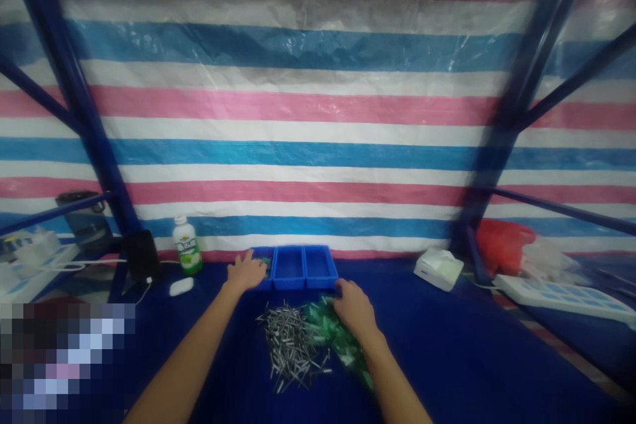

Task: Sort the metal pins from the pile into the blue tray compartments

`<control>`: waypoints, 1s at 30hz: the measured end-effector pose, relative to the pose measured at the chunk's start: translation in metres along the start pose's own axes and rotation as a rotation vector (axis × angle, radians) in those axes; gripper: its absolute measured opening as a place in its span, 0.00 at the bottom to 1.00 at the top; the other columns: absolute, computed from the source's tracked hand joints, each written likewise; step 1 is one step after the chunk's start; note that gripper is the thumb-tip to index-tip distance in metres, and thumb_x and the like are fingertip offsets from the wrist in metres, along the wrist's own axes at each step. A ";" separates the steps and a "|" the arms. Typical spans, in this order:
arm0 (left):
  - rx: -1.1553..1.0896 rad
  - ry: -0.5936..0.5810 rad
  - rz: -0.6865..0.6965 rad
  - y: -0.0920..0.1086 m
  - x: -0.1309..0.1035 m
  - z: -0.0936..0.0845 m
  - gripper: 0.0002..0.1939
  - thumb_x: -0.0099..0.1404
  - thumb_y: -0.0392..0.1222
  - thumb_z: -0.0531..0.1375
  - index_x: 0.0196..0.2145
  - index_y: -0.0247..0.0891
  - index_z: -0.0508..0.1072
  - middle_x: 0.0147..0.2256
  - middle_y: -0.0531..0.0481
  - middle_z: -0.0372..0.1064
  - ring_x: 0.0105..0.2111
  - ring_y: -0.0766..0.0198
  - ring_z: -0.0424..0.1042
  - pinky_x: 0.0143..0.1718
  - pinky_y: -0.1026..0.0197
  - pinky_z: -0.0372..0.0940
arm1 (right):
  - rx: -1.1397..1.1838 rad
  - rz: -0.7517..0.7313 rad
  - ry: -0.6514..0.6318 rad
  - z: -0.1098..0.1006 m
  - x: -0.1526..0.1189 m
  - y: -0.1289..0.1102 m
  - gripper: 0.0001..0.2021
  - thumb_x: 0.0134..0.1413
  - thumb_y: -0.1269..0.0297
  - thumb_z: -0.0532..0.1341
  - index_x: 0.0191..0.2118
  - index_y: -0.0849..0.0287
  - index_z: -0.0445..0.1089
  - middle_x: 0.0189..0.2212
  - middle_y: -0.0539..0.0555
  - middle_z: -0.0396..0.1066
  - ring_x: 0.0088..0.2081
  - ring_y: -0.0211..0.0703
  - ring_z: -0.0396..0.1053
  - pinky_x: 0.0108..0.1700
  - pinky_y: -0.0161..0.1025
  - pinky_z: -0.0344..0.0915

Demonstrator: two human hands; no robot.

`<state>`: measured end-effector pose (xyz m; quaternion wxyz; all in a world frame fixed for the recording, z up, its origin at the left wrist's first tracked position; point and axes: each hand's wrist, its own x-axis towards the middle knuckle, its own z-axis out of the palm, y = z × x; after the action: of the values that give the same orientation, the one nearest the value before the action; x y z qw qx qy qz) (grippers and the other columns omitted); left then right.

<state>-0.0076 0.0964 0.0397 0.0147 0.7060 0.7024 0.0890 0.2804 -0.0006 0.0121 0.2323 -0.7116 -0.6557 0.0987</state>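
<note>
Three blue bins (289, 267) stand side by side at the back of the blue table. My left hand (247, 271) rests over the leftmost bin, fingers apart, and partly hides it; some small greenish pieces show inside. The middle and right bins look bare inside. My right hand (352, 305) is at the front right corner of the right bin, beside a heap of green pieces (328, 324); its fingertips are blurred, and what they hold, if anything, cannot be made out. A pile of thin metal pins (293, 348) lies between my forearms, touching the green heap.
A white and green bottle (187, 245), a black device (140, 256) and a white case (181, 287) are at the left. At the right are a tissue pack (438, 268), a power strip (566, 298) and a red bag (504, 245). Blue posts flank the striped sheet.
</note>
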 end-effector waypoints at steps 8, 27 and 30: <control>-0.071 0.043 -0.059 0.000 -0.003 -0.003 0.22 0.67 0.50 0.47 0.54 0.51 0.71 0.67 0.48 0.47 0.57 0.37 0.60 0.52 0.36 0.58 | 0.022 -0.026 0.003 0.006 0.002 0.001 0.18 0.48 0.69 0.60 0.48 0.58 0.71 0.42 0.58 0.71 0.45 0.49 0.69 0.45 0.37 0.60; -0.573 0.351 -0.286 -0.008 -0.060 0.021 0.18 0.68 0.43 0.49 0.52 0.43 0.70 0.54 0.45 0.67 0.52 0.53 0.67 0.53 0.53 0.61 | -0.076 0.021 -0.007 0.002 -0.001 -0.013 0.15 0.51 0.69 0.58 0.45 0.55 0.73 0.40 0.57 0.76 0.45 0.53 0.70 0.40 0.40 0.61; -0.580 0.492 -0.233 -0.005 -0.063 0.022 0.17 0.66 0.41 0.51 0.49 0.41 0.71 0.54 0.45 0.65 0.53 0.54 0.66 0.56 0.54 0.59 | -0.034 0.002 0.094 -0.002 -0.001 -0.014 0.16 0.51 0.69 0.57 0.46 0.55 0.73 0.39 0.57 0.76 0.45 0.52 0.69 0.42 0.40 0.61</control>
<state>-0.0095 0.0357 0.0111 0.0550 0.5458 0.7061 0.4478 0.2691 -0.0012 0.0206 0.2507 -0.7199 -0.6450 0.0541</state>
